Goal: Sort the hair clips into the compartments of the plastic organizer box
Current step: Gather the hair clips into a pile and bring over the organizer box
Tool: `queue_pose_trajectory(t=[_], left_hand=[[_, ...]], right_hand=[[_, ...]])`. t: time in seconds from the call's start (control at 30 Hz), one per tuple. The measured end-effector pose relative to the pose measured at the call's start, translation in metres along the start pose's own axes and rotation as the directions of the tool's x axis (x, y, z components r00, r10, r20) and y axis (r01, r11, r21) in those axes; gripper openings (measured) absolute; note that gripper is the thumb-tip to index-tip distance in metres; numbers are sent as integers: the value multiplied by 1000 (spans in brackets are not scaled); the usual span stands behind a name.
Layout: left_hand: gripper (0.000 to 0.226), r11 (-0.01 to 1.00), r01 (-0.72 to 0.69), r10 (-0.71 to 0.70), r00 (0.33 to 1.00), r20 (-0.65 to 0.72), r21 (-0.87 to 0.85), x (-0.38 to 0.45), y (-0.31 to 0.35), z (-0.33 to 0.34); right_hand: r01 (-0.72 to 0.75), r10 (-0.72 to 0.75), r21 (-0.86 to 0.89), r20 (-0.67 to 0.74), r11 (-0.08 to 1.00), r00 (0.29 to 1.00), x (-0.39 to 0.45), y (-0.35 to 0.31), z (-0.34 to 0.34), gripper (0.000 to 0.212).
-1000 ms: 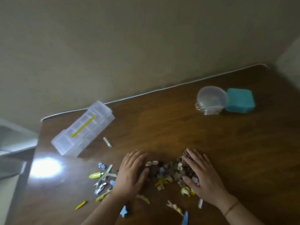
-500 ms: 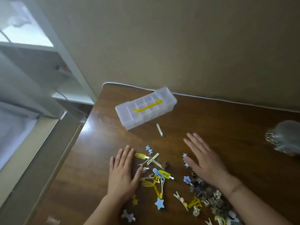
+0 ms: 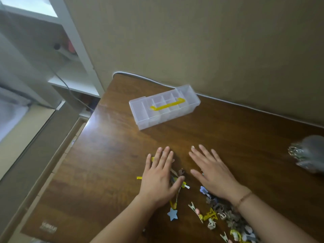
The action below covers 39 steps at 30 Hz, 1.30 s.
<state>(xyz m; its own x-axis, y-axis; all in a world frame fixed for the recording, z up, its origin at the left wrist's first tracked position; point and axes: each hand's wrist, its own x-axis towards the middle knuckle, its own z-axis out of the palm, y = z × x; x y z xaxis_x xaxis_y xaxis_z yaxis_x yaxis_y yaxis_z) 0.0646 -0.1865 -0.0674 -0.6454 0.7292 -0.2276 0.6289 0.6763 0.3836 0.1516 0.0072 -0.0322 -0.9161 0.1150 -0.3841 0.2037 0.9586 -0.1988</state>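
The organizer box [image 3: 164, 106] sits on the tabletop [image 3: 108, 155] near the wall, behind both hands. Hair clips [image 3: 217, 214] lie scattered under and before the left hand [image 3: 158, 179] and right hand [image 3: 213, 174].

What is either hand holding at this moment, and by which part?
Nothing is held. The left hand lies flat, fingers straight, over some hair clips; the right hand is spread open above the table.
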Motion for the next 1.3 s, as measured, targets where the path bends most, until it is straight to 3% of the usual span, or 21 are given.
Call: queue_pose_trajectory(t=[0.17, 0.27, 0.37, 0.43, 0.53, 0.63, 0.73, 0.83, 0.93, 1.03, 1.2, 1.3], left_hand=[[87, 984, -164, 167, 985, 48, -72, -3, 35, 13], [83, 958, -260, 273, 956, 107, -124, -8, 55, 19], [66, 888, -321, 340, 941, -1, -330, -14, 53, 19], [60, 797, -304, 241, 952, -187, -521, -16, 32, 15], [52, 677, -244, -93, 908, -410, -694, -13, -22, 6], [44, 643, -135, -365, 812, -456, -754, -8, -69, -15], [32, 667, -70, -444, 762, -472, -742, -7, -91, -27], [25, 712, -50, -411, 779, -473, -700, -9, -94, -23], [24, 803, -73, -300, 808, -507, -591, -12, -86, -9], [30, 893, -126, -129, 848, -513, -432, -14, -67, 4], [36, 928, -196, 71, 928, -365, -316, -15, -24, 18], [50, 933, -255, 198, 953, -230, -253, -8, -2, 22]], right_hand=[[-78, 83, 126, -42, 989, 996, -61, 13, 24, 71], [-123, 177, 267, -189, 956, 966, -63, 11, 25, 63], [-166, 307, 363, -376, 917, 874, -57, -12, 28, 55], [-123, 281, 348, -453, 929, 846, -53, -39, 39, 49], [30, 93, 249, -470, 968, 878, -47, -94, 59, 45], [211, -161, 102, -364, 972, 917, -36, -153, 80, 55], [310, -316, -61, -170, 949, 933, -25, -187, 99, 59], [351, -365, -148, -73, 924, 928, -21, -182, 107, 58], [253, -265, -159, -58, 954, 962, -25, -155, 100, 73], [148, -160, -169, -57, 974, 985, -37, -127, 92, 75], [-51, 37, -98, -141, 994, 989, -67, -94, 91, 64], [-104, 97, -13, -263, 994, 960, -91, -81, 85, 54]])
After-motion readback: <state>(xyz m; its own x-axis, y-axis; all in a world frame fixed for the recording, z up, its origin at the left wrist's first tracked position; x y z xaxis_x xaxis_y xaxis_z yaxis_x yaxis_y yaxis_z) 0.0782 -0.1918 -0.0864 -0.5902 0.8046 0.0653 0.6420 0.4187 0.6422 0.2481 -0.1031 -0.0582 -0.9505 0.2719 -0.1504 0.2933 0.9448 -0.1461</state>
